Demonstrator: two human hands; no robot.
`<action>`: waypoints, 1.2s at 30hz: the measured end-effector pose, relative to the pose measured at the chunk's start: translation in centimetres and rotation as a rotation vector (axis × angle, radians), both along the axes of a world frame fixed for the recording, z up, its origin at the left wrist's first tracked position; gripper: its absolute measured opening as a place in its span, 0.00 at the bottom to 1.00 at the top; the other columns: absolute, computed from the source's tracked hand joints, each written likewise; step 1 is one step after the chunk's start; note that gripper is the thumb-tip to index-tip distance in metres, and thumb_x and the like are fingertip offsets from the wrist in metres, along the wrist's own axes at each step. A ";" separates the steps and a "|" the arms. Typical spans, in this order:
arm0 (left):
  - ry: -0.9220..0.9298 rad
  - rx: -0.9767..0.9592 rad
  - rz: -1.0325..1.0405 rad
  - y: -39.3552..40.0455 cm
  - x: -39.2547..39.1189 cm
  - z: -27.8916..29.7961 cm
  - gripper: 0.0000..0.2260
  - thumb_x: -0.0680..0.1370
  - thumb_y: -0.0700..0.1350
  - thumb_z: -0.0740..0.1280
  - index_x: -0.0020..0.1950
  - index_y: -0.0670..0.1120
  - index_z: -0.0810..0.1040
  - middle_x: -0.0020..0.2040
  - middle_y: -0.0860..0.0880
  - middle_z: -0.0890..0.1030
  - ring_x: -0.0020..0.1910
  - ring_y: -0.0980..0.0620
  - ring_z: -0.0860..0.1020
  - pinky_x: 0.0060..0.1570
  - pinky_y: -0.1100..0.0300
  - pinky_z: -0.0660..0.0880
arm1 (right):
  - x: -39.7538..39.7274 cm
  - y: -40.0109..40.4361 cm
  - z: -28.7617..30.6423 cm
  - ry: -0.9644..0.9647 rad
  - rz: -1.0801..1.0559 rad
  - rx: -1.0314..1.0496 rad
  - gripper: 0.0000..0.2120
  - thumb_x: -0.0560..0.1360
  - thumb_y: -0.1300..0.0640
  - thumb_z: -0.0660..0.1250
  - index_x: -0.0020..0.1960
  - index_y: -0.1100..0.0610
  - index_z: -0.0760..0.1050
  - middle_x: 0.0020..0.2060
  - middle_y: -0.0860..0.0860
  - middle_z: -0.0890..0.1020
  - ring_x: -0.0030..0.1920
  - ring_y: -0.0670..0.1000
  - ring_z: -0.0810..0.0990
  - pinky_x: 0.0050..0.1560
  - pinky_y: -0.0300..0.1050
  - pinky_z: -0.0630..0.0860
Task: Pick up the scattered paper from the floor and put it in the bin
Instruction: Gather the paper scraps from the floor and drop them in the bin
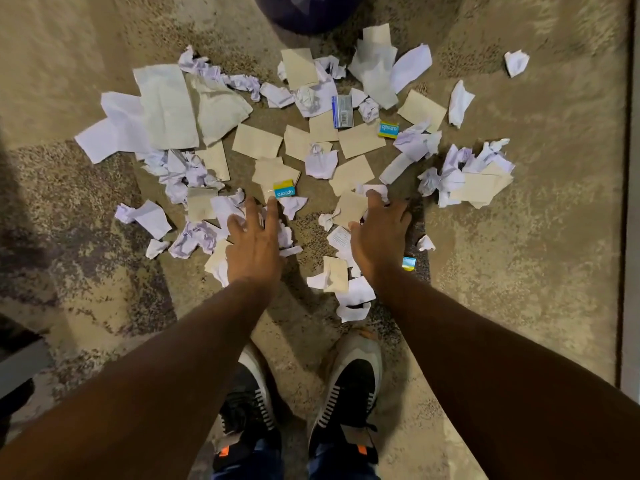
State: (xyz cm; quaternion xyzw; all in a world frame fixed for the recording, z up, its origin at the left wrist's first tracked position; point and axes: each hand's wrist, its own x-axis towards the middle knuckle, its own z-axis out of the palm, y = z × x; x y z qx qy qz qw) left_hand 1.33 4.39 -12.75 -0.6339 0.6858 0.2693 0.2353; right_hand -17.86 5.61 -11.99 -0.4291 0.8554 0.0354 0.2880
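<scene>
Scattered paper (pixel 258 142) covers the tan carpet: flat beige sheets, white torn pieces and crumpled balls. A dark blue bin (pixel 308 12) shows partly at the top edge. My left hand (pixel 254 242) reaches down with fingers spread over crumpled white scraps, fingertips near a small blue-and-yellow box (pixel 284 190). My right hand (pixel 379 233) hovers over a beige sheet (pixel 351 207) and white scraps, fingers apart and slightly curled. Neither hand holds anything.
My two dark shoes (pixel 346 386) stand just below the pile. A barcode packet (pixel 342 111) and another blue-and-yellow box (pixel 388 129) lie among the papers. A lone crumpled ball (pixel 516 62) sits far right. A wall edge (pixel 628 202) runs along the right.
</scene>
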 end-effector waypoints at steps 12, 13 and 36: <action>0.111 -0.095 -0.044 -1.7 -1.3 1.3 0.23 0.77 0.31 0.67 0.71 0.43 0.71 0.69 0.40 0.69 0.64 0.39 0.70 0.55 0.48 0.76 | 0.4 -0.1 0.4 -0.106 0.046 -0.165 0.12 0.76 0.64 0.67 0.59 0.64 0.80 0.59 0.60 0.80 0.56 0.58 0.78 0.57 0.46 0.73; 0.123 -0.099 -0.044 -1.9 -1.3 1.6 0.22 0.77 0.31 0.67 0.70 0.42 0.71 0.68 0.40 0.70 0.63 0.39 0.71 0.54 0.48 0.76 | 0.5 -0.2 0.8 -0.110 0.042 -0.168 0.12 0.76 0.64 0.67 0.58 0.64 0.81 0.57 0.61 0.81 0.55 0.58 0.78 0.55 0.45 0.73; 0.663 -0.548 0.046 -14.0 -5.1 22.9 0.08 0.73 0.30 0.67 0.47 0.42 0.78 0.46 0.44 0.78 0.45 0.44 0.76 0.43 0.49 0.73 | -0.5 -12.0 22.6 -0.115 -0.128 -0.803 0.06 0.76 0.64 0.73 0.52 0.63 0.82 0.51 0.53 0.77 0.48 0.50 0.77 0.48 0.21 0.65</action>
